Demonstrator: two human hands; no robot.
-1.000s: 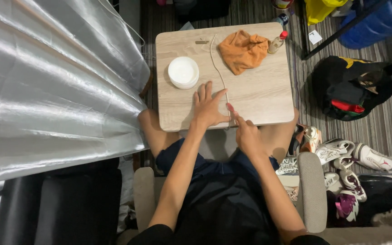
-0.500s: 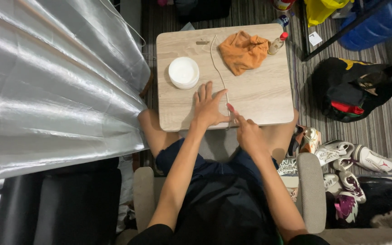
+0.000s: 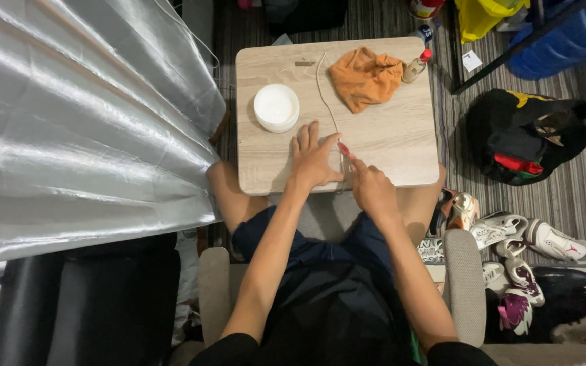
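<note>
We looked straight down on a small wooden table (image 3: 388, 135) set across the lap of a seated person. Their left hand (image 3: 313, 159) lay flat on the tabletop near its 6 o'clock edge, fingers spread and pointing toward 12 o'clock, closed on nothing. The right hand (image 3: 369, 184) sat just beside it at about 4 o'clock from the left, curled, with its fingertips pinched on a small red thing (image 3: 342, 148); we could not tell what that thing was, as it was too small. The red thing lay between the two hands, touching the tip of the left forefinger or just short of it.

A thin pale cord (image 3: 321, 88) ran from near the table's 12 o'clock edge down toward the hands, and its lower end passed under or beside the left hand. A round white lidded tub (image 3: 276, 107) stood at 11 o'clock from the left hand, near it but apart. An orange cloth (image 3: 364, 76) lay crumpled toward 1 o'clock on the table, and a small bottle with a red cap (image 3: 416, 66) lay at the cloth's 3 o'clock side, touching it.

At 9 o'clock of the table hung a silvery curtain (image 3: 69, 122). At 3 o'clock on the floor sat a black bag (image 3: 530, 135), and several shoes (image 3: 530, 237) lay at 4 o'clock.
</note>
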